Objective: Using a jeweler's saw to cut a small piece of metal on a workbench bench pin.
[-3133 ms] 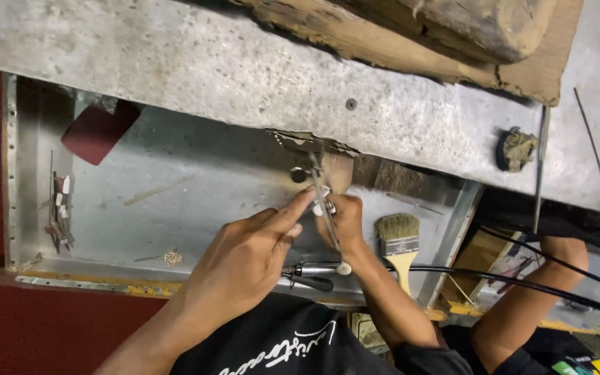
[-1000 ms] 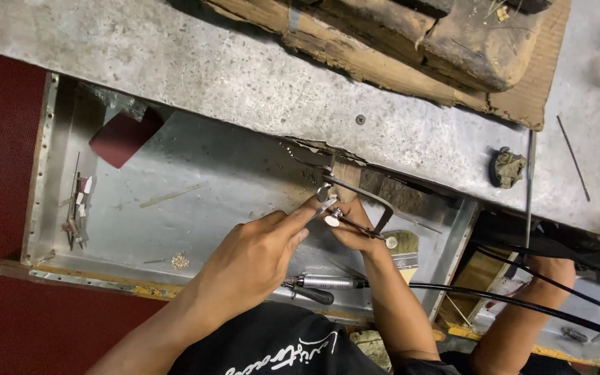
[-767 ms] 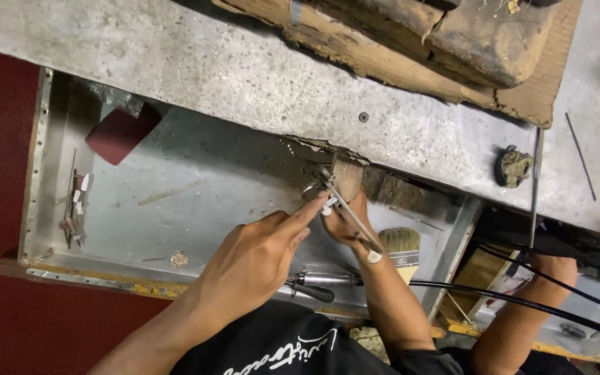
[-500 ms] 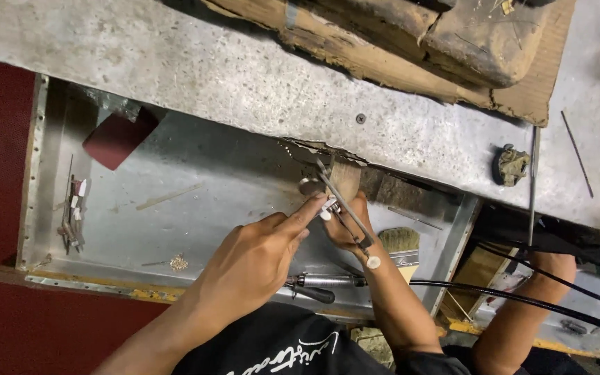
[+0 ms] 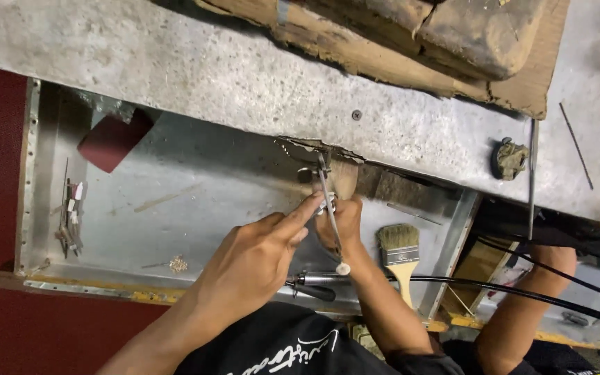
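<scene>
- My left hand (image 5: 255, 260) reaches forward over the metal tray (image 5: 237, 173), thumb and forefinger pinched together on a small bright piece (image 5: 323, 203) at the wooden peg (image 5: 345, 179).
- My right hand (image 5: 340, 223) sits just beyond it, touching my left fingertips, curled round the handle end of a thin saw frame (image 5: 328, 201); I cannot tell how tightly the fingers are wrapped, since my left hand hides most of them.
- The saw frame runs from a pale knob (image 5: 342, 268) near my wrist up to the torn edge of the bench (image 5: 175, 62), its far end at the peg.
- Below my hands a black-gripped handpiece (image 5: 310, 286) lies in the tray, its dark cable (image 5: 508, 292) trailing off to the right.
- Just right of my right forearm lies a paintbrush (image 5: 398, 250) with pale bristles and a light wooden handle.
- Far left in the tray are a dark red sheet (image 5: 114, 139), some small scraps (image 5: 71, 215) by the wall, and a little gold-coloured cluster (image 5: 177, 263).
- On the bench beyond sit a worn wooden block (image 5: 453, 42), a small lumpy dark object (image 5: 510, 158) and a thin rod (image 5: 532, 173).
</scene>
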